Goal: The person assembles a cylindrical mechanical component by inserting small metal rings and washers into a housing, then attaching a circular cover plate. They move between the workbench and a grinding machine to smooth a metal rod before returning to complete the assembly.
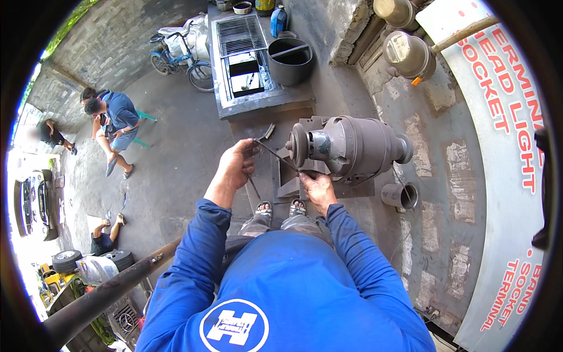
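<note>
A thin dark strip [271, 151] runs between my two hands, slanting down to the right. My left hand [236, 164] is closed on its upper end, and a tail of similar dark material hangs below that hand. At the lower end, my right hand [318, 190] pinches the strip just beneath a grey electric motor [363, 145]. A round wheel [299, 144] sits on the motor's left end, beside a bright bare-metal section. The strip's end within my right fingers is hidden. Beyond my left hand lies a small brush [270, 131].
A metal-topped bench with a grate [239, 34] and a black bucket [290, 61] stand ahead. A metal cylinder [399, 196] is right of the motor stand. A long pipe [111, 290] crosses at lower left. People [119, 117], a blue bicycle [176, 56] and vehicles are farther left.
</note>
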`<state>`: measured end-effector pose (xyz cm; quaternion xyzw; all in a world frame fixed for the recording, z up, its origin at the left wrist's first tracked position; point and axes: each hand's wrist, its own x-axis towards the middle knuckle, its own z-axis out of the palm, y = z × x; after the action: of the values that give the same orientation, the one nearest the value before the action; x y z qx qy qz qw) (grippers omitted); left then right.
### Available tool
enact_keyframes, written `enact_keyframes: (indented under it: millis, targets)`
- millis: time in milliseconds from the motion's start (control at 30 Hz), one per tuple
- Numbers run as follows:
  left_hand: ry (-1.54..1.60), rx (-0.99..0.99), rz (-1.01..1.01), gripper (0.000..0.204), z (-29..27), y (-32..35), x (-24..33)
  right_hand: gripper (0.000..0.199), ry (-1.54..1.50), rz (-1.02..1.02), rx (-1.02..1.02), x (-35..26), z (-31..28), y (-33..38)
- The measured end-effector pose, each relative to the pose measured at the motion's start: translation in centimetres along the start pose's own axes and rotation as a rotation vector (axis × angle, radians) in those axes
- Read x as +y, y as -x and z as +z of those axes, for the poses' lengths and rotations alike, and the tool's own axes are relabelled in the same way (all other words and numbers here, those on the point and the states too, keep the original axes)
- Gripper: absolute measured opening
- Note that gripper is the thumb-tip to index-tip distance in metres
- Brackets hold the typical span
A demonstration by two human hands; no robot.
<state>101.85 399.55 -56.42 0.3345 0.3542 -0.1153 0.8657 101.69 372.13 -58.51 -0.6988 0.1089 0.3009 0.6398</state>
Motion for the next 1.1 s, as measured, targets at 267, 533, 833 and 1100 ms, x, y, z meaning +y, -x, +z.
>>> enact_keyframes:
  millis: [267,533,833,1100]
  targets:
    - [-0.02,-0.069,-0.038,0.011,1.5,-2.5,2.4,0.022,-0.123,-0.037,-0.018,0.6,0.6,-1.4]
    - [-0.087,-0.05,-0.335,0.015,2.5,-4.1,-3.0,0.019,-0.245,0.046,0.113,3.8,-2.9,3.5]
    - [0.05,-0.02,-0.45,0.018,3.3,-3.6,-6.2,0.018,-0.431,0.129,0.193,4.1,-4.6,5.8]
    - [0.208,0.034,-0.279,0.015,-1.4,-2.6,0.6,0.031,-0.591,0.192,-0.102,1.0,0.3,-1.5]
